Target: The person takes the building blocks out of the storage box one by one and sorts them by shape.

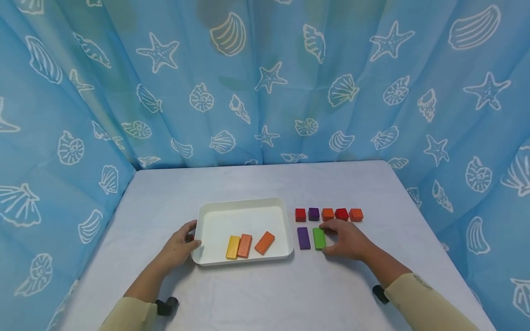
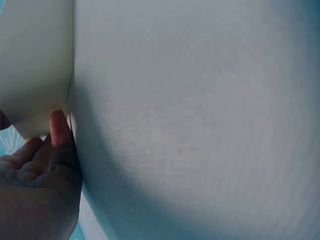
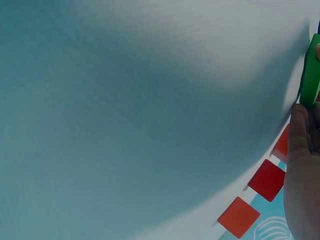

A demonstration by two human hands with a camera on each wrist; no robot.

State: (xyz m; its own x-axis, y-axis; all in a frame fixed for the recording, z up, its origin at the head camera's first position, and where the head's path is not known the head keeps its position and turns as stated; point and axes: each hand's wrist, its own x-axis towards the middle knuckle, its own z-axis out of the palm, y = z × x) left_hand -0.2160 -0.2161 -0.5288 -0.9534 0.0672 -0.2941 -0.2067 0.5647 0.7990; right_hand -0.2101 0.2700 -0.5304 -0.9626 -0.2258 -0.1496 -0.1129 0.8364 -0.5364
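Observation:
A white tray point(image 1: 240, 204) lies on the table with a yellow block point(image 1: 233, 247), a light orange block point(image 1: 244, 246) and an orange block point(image 1: 264, 242) inside, near its front wall. My left hand point(image 1: 180, 243) grips the tray's left side, thumb over the rim; the left wrist view shows its fingers against the outer wall point(image 2: 35, 65). Right of the tray, my right hand point(image 1: 348, 240) pinches a flat green block point(image 1: 319, 239) by its two ends. Beside that block lies a purple block point(image 1: 303, 238). The right wrist view catches part of the green block point(image 3: 311, 75) between the fingers.
Behind the green block runs a row of small blocks: a red cube point(image 1: 300, 214), a purple cube point(image 1: 313, 214), an orange one point(image 1: 327, 214), a red one point(image 1: 341, 214) and another orange one point(image 1: 356, 214). A blue shell-patterned curtain point(image 1: 256, 92) borders the white table point(image 1: 248, 299).

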